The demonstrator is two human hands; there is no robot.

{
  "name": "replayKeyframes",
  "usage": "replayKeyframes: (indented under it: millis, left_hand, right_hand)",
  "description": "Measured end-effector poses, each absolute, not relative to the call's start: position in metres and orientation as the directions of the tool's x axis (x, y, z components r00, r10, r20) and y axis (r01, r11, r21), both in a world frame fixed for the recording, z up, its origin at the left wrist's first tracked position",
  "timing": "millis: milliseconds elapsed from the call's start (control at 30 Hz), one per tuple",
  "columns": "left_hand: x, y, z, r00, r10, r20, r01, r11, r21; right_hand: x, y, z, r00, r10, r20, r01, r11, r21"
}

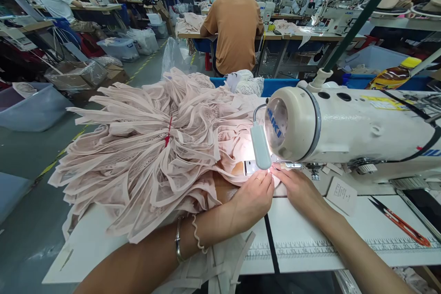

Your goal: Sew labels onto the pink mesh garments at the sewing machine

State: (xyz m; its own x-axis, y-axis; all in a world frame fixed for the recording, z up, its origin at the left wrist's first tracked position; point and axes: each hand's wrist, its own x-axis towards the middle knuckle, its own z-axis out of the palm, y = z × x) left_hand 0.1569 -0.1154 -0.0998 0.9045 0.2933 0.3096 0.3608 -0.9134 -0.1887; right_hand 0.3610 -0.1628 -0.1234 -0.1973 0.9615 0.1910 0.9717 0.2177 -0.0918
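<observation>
A pale pink fabric piece (234,140) lies under the needle area of a white sewing machine (344,124), lit by a small lamp (261,146). My left hand (257,193) presses on the fabric's edge just below the lamp, fingers together and a ring on one finger. Close beside it, my right hand (296,188) has its fingertips on the same fabric, by the presser foot, which is mostly hidden. To the left spreads a large bundle of pink garments (148,147) tied with a red string (168,134).
Orange thread snips (399,221) and a white card (342,195) lie right of my right hand. A ruler strip (306,249) runs along the table's front. Ahead sits a person in a brown shirt (232,32). Plastic bins (32,110) stand at left.
</observation>
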Motion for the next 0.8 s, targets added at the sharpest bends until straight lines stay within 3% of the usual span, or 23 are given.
replayKeyframes:
  millis: [467, 800]
  left_hand:
    - [0.156, -0.111, -0.107, 0.882, 0.328, 0.338, 0.38, -0.92, -0.099]
    - [0.156, -0.109, -0.115, 0.856, 0.328, 0.4, 0.4, -0.91, -0.11]
  right_hand:
    - [0.355, -0.158, -0.116, -0.133, 0.984, 0.118, 0.967, 0.155, -0.204]
    - [0.35, -0.156, -0.113, -0.151, 0.965, 0.215, 0.963, 0.192, -0.187]
